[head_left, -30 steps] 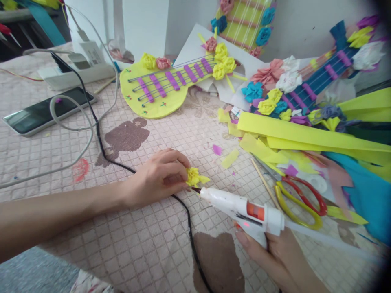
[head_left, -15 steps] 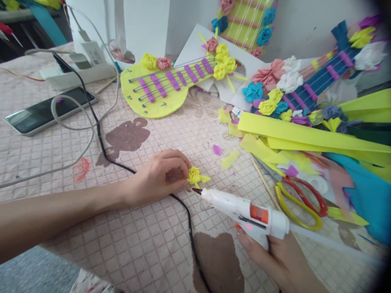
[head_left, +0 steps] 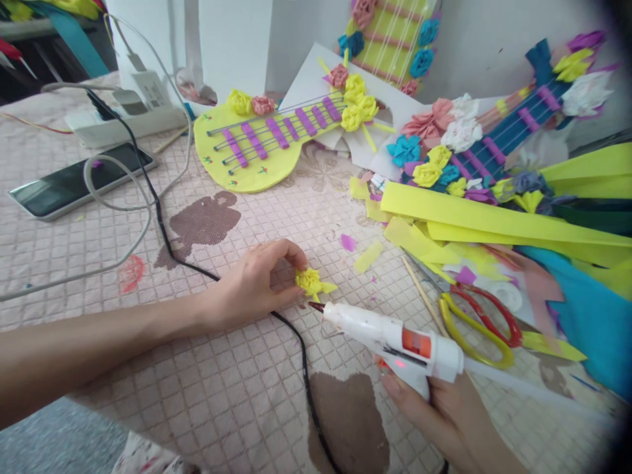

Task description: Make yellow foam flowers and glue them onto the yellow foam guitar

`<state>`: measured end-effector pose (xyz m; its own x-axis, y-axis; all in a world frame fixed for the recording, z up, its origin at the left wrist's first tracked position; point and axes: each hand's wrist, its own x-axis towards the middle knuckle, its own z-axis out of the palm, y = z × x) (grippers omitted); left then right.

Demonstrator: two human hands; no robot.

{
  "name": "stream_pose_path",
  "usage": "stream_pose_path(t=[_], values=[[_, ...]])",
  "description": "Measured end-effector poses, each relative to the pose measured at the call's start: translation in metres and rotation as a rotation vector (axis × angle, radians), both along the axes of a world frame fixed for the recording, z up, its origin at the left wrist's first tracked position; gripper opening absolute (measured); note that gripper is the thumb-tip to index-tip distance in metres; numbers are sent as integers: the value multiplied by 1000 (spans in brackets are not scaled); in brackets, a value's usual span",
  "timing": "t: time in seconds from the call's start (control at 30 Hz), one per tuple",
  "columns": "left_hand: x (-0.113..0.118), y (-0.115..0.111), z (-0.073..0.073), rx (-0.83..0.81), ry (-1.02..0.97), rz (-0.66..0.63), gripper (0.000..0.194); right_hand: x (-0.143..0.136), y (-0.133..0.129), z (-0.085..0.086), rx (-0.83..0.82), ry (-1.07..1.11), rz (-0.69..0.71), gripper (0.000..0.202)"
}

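Between thumb and fingertips, my left hand (head_left: 257, 280) holds a small yellow paper flower (head_left: 309, 283) just above the quilted tablecloth, with pointed yellow tips sticking out to its right. My right hand (head_left: 444, 415) is wrapped round the handle of a white glue gun (head_left: 375, 332). The gun's dark nozzle points left, close below the flower and apart from it. A glue stick runs out of the gun's back. Behind the hands lies a yellow guitar shape (head_left: 257, 155) with purple bars, dark strings and paper flowers.
Red and yellow-handled scissors (head_left: 476, 329) and a thin stick lie right of the gun, near yellow paper strips (head_left: 484, 214). A blue guitar (head_left: 498, 145) stands behind them. At left are a phone (head_left: 81, 181), a power strip (head_left: 128, 122) and a black cable (head_left: 162, 230) passing under my left wrist.
The view has shifted slightly. My left thumb and fingers have spread a little around the flower, so more of it shows. The glue gun has stayed close beside it.
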<state>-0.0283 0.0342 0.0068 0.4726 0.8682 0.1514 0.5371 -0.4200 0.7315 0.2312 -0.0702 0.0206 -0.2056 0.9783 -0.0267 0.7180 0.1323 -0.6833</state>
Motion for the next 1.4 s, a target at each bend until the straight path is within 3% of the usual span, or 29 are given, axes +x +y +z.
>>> stream_pose_path(t=[0.27,0.47,0.57,1.07,1.4], values=[[0,0,-2,27,-9,-24,34,9,13,2,100,53,19,12],[0,1,-6,81,-15,-29,34,19,26,-6,225,63,-320,32],[0,1,-8,84,-23,-32,37,21,32,-9,266,55,-387,29],[-1,5,-13,132,-71,-88,42,11,37,-9,320,87,-339,24],[15,26,7,205,-41,-139,47,0,72,-13,387,-46,-349,28]])
